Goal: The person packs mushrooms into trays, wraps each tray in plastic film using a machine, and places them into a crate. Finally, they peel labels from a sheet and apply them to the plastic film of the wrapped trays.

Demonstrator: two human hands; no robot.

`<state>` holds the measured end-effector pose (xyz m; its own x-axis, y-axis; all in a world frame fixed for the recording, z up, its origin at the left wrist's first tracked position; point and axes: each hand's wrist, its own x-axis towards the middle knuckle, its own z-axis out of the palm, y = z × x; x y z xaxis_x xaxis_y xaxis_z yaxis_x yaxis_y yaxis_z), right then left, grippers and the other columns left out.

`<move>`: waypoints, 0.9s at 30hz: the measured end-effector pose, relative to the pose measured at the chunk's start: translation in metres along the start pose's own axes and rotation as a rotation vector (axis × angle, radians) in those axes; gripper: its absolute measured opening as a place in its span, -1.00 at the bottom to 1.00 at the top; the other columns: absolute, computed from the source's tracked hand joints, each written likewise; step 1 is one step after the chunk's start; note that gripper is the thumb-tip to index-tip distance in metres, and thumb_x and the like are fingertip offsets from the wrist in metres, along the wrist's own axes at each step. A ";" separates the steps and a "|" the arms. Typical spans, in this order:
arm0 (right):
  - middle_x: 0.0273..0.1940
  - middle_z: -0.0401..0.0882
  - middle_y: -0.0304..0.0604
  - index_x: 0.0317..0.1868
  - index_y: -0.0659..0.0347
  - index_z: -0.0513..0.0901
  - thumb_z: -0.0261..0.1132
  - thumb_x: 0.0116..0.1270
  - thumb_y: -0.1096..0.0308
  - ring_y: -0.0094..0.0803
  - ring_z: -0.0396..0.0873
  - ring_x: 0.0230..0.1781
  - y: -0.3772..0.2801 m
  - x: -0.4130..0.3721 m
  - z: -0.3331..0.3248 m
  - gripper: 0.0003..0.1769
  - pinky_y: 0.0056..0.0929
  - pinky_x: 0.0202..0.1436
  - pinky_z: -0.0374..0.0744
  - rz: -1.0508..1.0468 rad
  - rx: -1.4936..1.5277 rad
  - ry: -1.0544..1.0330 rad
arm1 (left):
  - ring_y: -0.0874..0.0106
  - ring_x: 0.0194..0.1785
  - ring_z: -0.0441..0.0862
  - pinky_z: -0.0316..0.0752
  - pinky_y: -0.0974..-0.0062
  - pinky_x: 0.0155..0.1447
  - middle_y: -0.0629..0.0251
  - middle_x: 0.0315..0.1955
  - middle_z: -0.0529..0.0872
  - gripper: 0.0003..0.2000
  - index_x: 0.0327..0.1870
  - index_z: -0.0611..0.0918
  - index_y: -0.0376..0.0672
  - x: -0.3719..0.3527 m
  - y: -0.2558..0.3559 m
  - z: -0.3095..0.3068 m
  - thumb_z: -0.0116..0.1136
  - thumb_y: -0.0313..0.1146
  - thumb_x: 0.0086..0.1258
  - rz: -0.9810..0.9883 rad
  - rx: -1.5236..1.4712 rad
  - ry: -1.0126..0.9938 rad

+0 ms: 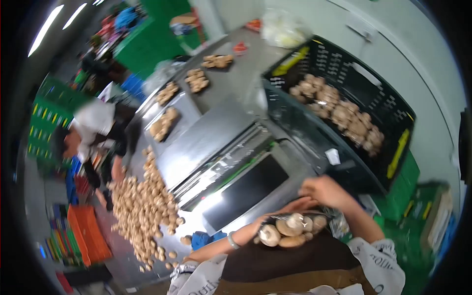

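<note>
A dark tray of light brown mushrooms under clear film (pixel 290 228) is close to my chest. My left hand (pixel 270 216) reaches to its upper edge, fingers partly hidden behind it and blurred. Just right of it, my right hand (pixel 322 191) is above the tray with its fingers curled; what they hold, if anything, is too small to tell. Beyond both hands lies the steel wrapping machine with a dark flat plate (pixel 246 191).
Loose mushrooms (pixel 142 211) are heaped on the left table. Several filled trays (pixel 196 80) sit beyond the machine. A black crate (pixel 314 125) holds wrapped mushrooms at right. A co-worker (pixel 93 123) reaches toward the heap. A blue cloth (pixel 204 240) lies near my left arm.
</note>
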<state>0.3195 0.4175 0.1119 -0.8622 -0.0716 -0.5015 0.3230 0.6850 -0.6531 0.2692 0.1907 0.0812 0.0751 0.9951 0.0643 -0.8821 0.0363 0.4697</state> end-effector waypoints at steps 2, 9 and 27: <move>-0.18 0.68 -0.07 0.02 0.31 0.56 0.32 0.29 0.29 -0.32 0.67 -0.19 -0.031 -0.035 -0.043 -0.64 -0.40 -0.11 0.59 -0.244 0.589 0.121 | 0.39 0.42 0.10 0.04 0.37 0.45 0.17 0.39 0.13 -0.44 0.45 -0.02 -0.19 0.007 0.003 -0.001 -0.13 -0.31 0.53 -0.096 0.035 0.025; -0.02 0.59 0.04 0.15 0.29 0.45 0.42 0.18 0.04 -0.15 0.60 -0.05 -0.036 -0.022 -0.073 -0.34 -0.28 -0.03 0.55 -0.268 0.360 -0.109 | 0.47 0.11 0.42 0.35 0.48 0.21 0.24 0.09 0.46 -0.63 0.24 0.31 -0.21 0.042 0.021 -0.040 0.00 -0.44 0.44 -0.117 0.498 0.457; 0.03 0.55 -0.15 0.18 0.14 0.44 0.36 0.30 0.01 -0.29 0.51 0.08 0.247 0.106 -0.054 -0.42 -0.17 0.05 0.51 0.370 1.469 0.874 | 0.54 -0.28 0.56 0.44 0.57 -0.07 0.28 -0.30 0.65 -0.95 -0.17 0.55 -0.24 0.055 0.097 -0.063 0.10 -0.51 0.41 0.299 0.784 1.186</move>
<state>0.2867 0.6179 -0.0719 -0.4464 0.6391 -0.6263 0.1624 -0.6304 -0.7591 0.1578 0.2546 0.0747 -0.8262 0.4602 -0.3248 -0.2904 0.1462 0.9457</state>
